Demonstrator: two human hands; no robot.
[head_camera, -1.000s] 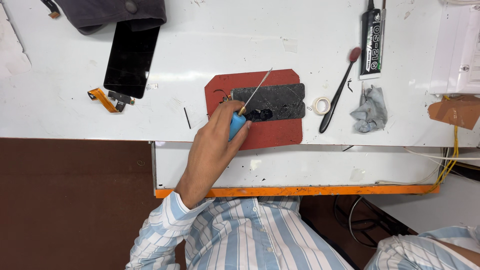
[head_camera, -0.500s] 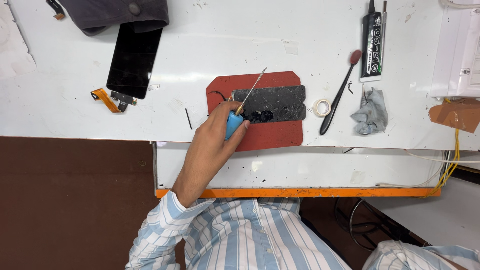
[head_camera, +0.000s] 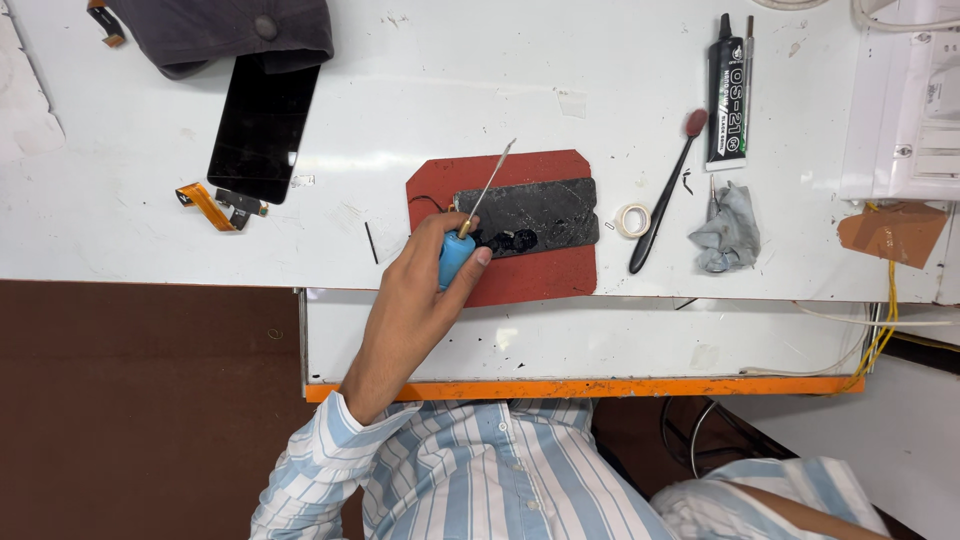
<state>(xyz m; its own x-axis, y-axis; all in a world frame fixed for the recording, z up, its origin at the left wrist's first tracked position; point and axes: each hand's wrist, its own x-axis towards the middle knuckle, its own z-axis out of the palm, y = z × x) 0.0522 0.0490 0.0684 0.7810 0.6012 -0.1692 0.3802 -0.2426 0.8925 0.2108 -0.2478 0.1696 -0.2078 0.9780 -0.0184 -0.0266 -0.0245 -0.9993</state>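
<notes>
— Blue-handled screwdriver (head_camera: 470, 225): where is it, and who has it?

— Held in the left hand (head_camera: 425, 290), fingers wrapped shut around the blue handle. Its thin metal shaft points toward 1 o'clock, the tip over the top edge of the red work mat (head_camera: 520, 280). The right hand is out of view apart from a striped sleeve at the frame's lower right.

— Item under the tool?

— Dark phone body (head_camera: 535, 213), lying flat on the red mat, long side running from 9 to 3 o'clock. The thumb and handle cover its near left corner, so that part cannot be read.

— Surroundings, clockwise from 12?

— At 1 o'clock of the mat, a black glue tube (head_camera: 727, 95), well apart. At 3 o'clock, a small roll of tape (head_camera: 632, 220) just beside the mat, then a black brush with a reddish head (head_camera: 665, 195) lying slantwise, then a crumpled grey cloth (head_camera: 727, 230). At 10 o'clock, a black phone screen panel (head_camera: 262, 125), its upper end under a grey cap (head_camera: 225, 35). At 9 o'clock, an orange flex cable (head_camera: 212, 205) near the panel's lower end, and a thin dark pin (head_camera: 371, 243) between the cable and the mat.

— Surface?

— White worktable (head_camera: 150, 230), scuffed; the orange-edged front ledge sits at 6 o'clock, over the striped shirt.
</notes>
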